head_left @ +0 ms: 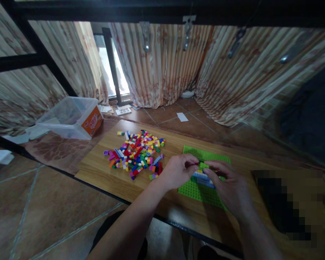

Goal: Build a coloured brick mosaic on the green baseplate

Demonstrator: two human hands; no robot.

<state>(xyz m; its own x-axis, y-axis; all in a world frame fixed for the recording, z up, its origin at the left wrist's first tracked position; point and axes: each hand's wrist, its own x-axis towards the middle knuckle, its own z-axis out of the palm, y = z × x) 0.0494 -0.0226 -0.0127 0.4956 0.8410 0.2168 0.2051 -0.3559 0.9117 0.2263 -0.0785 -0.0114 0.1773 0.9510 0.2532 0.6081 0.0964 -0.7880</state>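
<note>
A green studded baseplate lies on the wooden table, with a small built-up block of toy bricks on it, blue and white in its lower part. My left hand reaches in from the left, thumb and fingertips pinched together at the build's top left; a bit of red shows by them, but what they hold is hidden. From the right, my right hand curls over the build, thumb and forefinger closed against a lime green brick. The hands' fingers partly cover the build.
Left of the baseplate spreads a pile of mixed toy bricks on the table. A clear plastic bin with an orange label stands beyond the table's left end. A dark object, partly pixelated, lies at right. Curtains hang behind.
</note>
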